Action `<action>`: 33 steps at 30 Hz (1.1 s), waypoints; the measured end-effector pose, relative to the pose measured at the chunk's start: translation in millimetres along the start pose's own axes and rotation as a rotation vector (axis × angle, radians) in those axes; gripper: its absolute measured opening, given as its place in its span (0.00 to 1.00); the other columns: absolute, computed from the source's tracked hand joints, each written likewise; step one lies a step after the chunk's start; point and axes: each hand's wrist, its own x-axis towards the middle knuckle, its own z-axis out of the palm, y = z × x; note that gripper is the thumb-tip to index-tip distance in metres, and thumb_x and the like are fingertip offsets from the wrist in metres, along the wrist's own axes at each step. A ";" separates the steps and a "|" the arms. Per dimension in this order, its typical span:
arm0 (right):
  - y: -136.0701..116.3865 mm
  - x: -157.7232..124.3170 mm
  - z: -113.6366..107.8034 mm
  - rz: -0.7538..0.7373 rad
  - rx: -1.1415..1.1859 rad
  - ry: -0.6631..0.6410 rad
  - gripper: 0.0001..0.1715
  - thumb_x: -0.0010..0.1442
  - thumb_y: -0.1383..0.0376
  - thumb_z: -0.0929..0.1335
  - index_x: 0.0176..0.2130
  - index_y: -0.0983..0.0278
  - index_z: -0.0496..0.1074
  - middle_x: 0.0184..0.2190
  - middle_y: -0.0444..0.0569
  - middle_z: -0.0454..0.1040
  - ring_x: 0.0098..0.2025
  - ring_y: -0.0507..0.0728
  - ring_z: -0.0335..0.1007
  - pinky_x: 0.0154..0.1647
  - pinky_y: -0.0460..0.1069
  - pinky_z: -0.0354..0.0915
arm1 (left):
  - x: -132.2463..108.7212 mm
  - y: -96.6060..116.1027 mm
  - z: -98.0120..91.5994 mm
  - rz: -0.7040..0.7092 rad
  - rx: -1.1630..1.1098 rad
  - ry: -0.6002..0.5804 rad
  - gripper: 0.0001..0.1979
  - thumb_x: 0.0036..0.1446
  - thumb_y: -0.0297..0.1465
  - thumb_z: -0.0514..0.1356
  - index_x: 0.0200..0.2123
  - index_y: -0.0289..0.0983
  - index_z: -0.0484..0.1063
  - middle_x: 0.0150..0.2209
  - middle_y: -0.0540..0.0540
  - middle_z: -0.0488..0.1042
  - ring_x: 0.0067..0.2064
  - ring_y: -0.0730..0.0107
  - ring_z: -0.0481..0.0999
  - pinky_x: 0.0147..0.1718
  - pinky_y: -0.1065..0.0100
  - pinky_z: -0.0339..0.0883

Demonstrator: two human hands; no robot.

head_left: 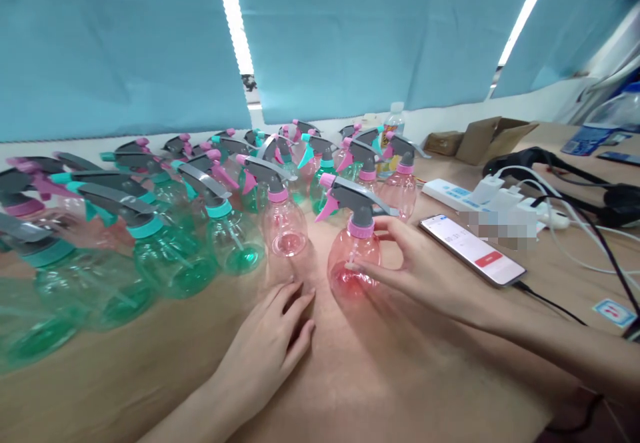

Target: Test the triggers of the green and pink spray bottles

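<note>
A pink spray bottle with a grey and pink trigger head point(350, 256) stands upright on the table, its nozzle pointing left. My right hand point(400, 259) holds its body from the right, the thumb across the front and fingers behind. My left hand point(275, 329) rests on the tabletop to the left of that bottle, empty, with its fingers slightly curled and apart. Just beyond my left fingertips stands another pink spray bottle point(286, 226). A green spray bottle point(235, 243) is to the left of it.
Several green and pink spray bottles crowd the left and back of the wooden table point(350, 376). On the right lie a lit phone point(473, 249), a white power strip point(455, 196) with cables, black headphones and an open cardboard box point(490, 139). A blue curtain hangs behind.
</note>
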 end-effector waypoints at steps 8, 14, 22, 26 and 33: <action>17.8 30.7 11.3 -0.079 -0.073 0.059 0.29 0.55 0.47 0.68 0.50 0.59 0.65 0.50 0.52 0.67 0.49 0.60 0.68 0.51 0.57 0.65 | 14.3 5.7 3.0 0.007 -0.042 -0.020 0.17 0.66 0.31 0.50 0.55 0.36 0.66 0.55 0.39 0.69 0.57 0.52 0.65 0.52 0.51 0.64; 23.2 56.7 14.5 -0.154 -0.126 0.079 0.31 0.56 0.47 0.68 0.50 0.63 0.67 0.46 0.54 0.70 0.49 0.62 0.67 0.49 0.58 0.65 | 25.0 5.6 3.9 0.002 -0.068 -0.043 0.16 0.65 0.31 0.51 0.54 0.37 0.67 0.55 0.39 0.69 0.57 0.52 0.67 0.51 0.50 0.65; 16.1 80.3 14.0 -0.124 -0.240 0.052 0.31 0.55 0.50 0.69 0.48 0.71 0.69 0.43 0.59 0.74 0.44 0.65 0.68 0.42 0.58 0.66 | 33.9 -0.2 8.6 -0.013 -0.094 -0.063 0.17 0.64 0.30 0.52 0.55 0.37 0.65 0.57 0.39 0.67 0.59 0.53 0.66 0.52 0.52 0.66; 12.3 88.5 15.7 -0.059 -0.247 0.022 0.28 0.54 0.51 0.69 0.45 0.69 0.69 0.41 0.59 0.74 0.45 0.67 0.68 0.41 0.59 0.66 | 40.0 -2.3 9.0 -0.014 -0.106 -0.091 0.17 0.65 0.30 0.51 0.56 0.37 0.65 0.57 0.39 0.67 0.58 0.53 0.66 0.52 0.51 0.66; 16.1 101.3 21.3 -0.041 -0.249 -0.048 0.26 0.55 0.52 0.70 0.45 0.68 0.66 0.45 0.61 0.72 0.47 0.67 0.69 0.44 0.58 0.65 | 42.0 -3.5 8.9 -0.005 -0.138 -0.074 0.17 0.64 0.29 0.52 0.56 0.38 0.64 0.57 0.39 0.68 0.58 0.53 0.66 0.51 0.51 0.66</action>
